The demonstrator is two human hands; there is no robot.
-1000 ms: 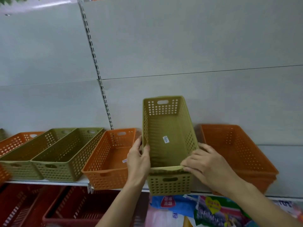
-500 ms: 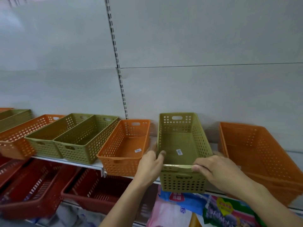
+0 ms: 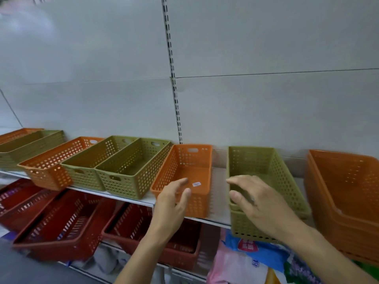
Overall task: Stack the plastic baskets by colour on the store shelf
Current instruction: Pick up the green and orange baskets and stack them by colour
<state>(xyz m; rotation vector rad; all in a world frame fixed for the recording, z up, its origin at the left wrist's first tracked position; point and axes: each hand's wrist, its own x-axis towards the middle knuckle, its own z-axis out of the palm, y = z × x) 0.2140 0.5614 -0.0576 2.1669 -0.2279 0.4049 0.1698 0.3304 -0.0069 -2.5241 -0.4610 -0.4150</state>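
A green basket sits nested in another green one on the white shelf. My right hand hovers over its front rim, fingers apart and holding nothing. My left hand floats open in front of an orange basket with a small label inside. To the left stand two green baskets side by side, then an orange basket, a long green one and another orange one.
A stack of wide orange baskets fills the shelf's right end. Dark red baskets lie on the lower shelf, with plastic packets below the green stack. A slotted upright runs up the grey back panel.
Both hands lowered the green basket into the green one beneath it, then let go. The view has swung left, showing more of the row.
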